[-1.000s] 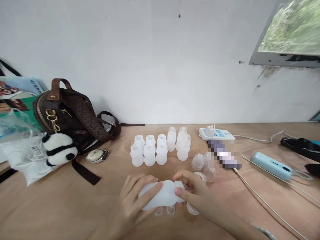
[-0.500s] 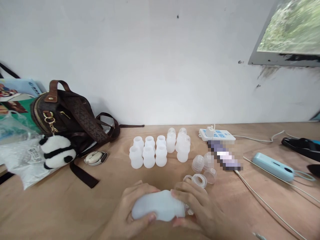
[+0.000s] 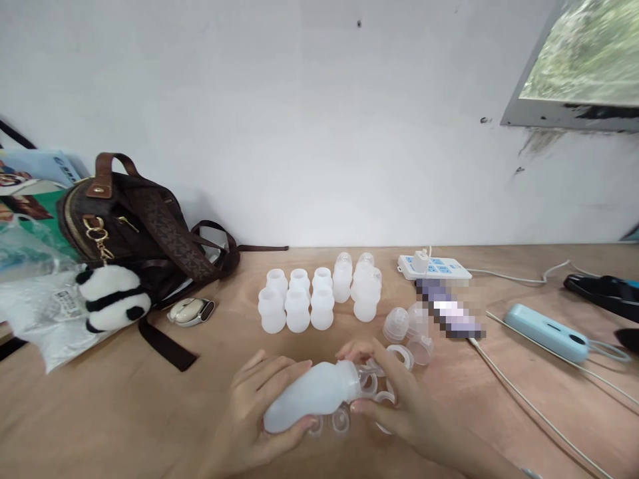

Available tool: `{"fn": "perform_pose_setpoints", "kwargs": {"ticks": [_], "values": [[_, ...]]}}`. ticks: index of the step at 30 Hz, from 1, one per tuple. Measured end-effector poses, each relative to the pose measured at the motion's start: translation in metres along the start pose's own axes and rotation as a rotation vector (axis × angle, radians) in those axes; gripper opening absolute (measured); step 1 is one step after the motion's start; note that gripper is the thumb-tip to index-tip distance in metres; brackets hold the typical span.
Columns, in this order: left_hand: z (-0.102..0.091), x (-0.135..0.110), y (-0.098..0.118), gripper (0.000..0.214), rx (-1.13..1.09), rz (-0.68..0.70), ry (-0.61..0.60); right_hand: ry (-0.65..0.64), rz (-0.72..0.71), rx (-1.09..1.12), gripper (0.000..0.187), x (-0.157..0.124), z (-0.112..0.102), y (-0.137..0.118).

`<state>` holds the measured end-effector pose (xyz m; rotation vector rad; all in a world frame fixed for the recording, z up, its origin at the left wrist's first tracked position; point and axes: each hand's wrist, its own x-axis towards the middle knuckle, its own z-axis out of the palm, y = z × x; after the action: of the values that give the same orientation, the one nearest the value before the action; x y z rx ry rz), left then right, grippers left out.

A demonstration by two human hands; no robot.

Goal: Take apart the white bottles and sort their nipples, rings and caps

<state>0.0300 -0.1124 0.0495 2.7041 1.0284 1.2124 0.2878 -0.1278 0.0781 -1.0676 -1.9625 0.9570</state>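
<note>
A frosted white baby bottle (image 3: 307,397) lies tilted in front of me, its neck end pointing right and a little up. My left hand (image 3: 252,406) is closed around the bottle's body, thumb below and fingers above. At the other end, my right hand (image 3: 399,399) has its thumb and fingers on either side of the collar, where a clear teat shows. Several clear rings (image 3: 401,357) lie around and behind my right hand. Beneath the bottle sit small clear teats (image 3: 341,420), partly hidden. Clear domed caps (image 3: 396,324) stand just beyond the rings.
Several open white bottles (image 3: 298,311) stand in rows behind my hands, beside capped bottles (image 3: 366,303). A power strip (image 3: 452,268), blurred phone (image 3: 444,309), cable and blue device (image 3: 546,332) are right. Left are a brown backpack (image 3: 150,226), panda charm (image 3: 112,299) and computer mouse (image 3: 187,311).
The bottle's neck end has tilted upward, and my right hand has shifted from the bottle's body to its collar. The collar, teat and parts beneath now show. My left hand keeps its hold.
</note>
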Motion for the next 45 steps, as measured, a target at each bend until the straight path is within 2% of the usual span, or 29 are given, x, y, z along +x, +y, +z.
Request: {"fn": "perform_pose_setpoints", "kwargs": {"ticks": [2,3,4,6,8,10,12,14,15,17,20,23,26,30,34,37,39,42,45], "values": [[-0.002,0.001,-0.001,0.047,0.003,-0.005,0.010,0.023,-0.037,0.011,0.058,-0.001,0.000,0.003],[-0.002,0.002,0.000,0.048,0.000,0.008,0.022,0.034,-0.038,-0.002,0.066,-0.001,0.000,0.004],[-0.002,0.003,0.000,0.049,-0.006,0.028,0.029,0.039,-0.033,-0.028,0.065,-0.002,0.001,0.005],[-0.003,0.004,0.002,0.051,-0.023,0.063,0.030,0.045,-0.043,-0.110,0.043,-0.002,0.001,0.005],[-0.003,0.004,0.004,0.051,-0.062,0.047,0.022,0.060,-0.142,-0.222,0.027,-0.002,0.000,0.005],[-0.003,0.003,0.006,0.044,-0.126,-0.079,0.020,0.128,-0.366,-0.370,0.026,-0.003,-0.002,0.007],[-0.004,0.002,0.004,0.035,-0.196,-0.291,0.053,0.236,-0.610,-0.535,0.038,-0.006,-0.005,0.010],[-0.005,0.001,0.001,0.033,-0.277,-0.478,0.123,0.329,-0.706,-0.630,0.047,-0.010,-0.006,0.014],[-0.005,0.001,-0.001,0.033,-0.321,-0.531,0.153,0.348,-0.678,-0.624,0.048,-0.012,-0.006,0.015],[-0.005,0.003,-0.003,0.031,-0.399,-0.558,0.164,0.318,-0.531,-0.523,0.052,-0.012,-0.005,0.013],[-0.004,0.008,-0.001,0.031,-0.444,-0.473,0.088,0.170,-0.302,-0.337,0.057,-0.009,-0.002,0.003],[-0.002,0.011,0.004,0.036,-0.440,-0.384,0.015,0.041,-0.219,-0.227,0.040,-0.005,0.003,-0.008],[-0.001,0.010,0.007,0.044,-0.444,-0.354,-0.031,-0.002,-0.205,-0.210,0.026,-0.005,0.005,-0.012],[0.000,0.008,0.005,0.067,-0.434,-0.322,-0.035,0.124,-0.249,-0.342,0.027,-0.005,-0.004,-0.011],[-0.002,0.006,0.002,0.065,-0.409,-0.340,0.008,0.205,-0.181,-0.520,0.015,0.004,-0.026,-0.012],[-0.003,0.004,0.002,0.057,-0.386,-0.352,0.015,0.190,-0.067,-0.708,0.009,0.019,-0.038,-0.011],[-0.003,0.004,0.003,0.054,-0.381,-0.341,-0.003,0.132,0.021,-0.841,0.007,0.032,-0.039,-0.009],[-0.003,0.004,0.004,0.052,-0.369,-0.305,-0.018,0.011,0.123,-0.989,0.008,0.054,-0.032,-0.006],[-0.002,0.004,0.003,0.051,-0.352,-0.278,-0.013,-0.015,0.128,-1.077,0.009,0.075,-0.023,-0.001]]}}
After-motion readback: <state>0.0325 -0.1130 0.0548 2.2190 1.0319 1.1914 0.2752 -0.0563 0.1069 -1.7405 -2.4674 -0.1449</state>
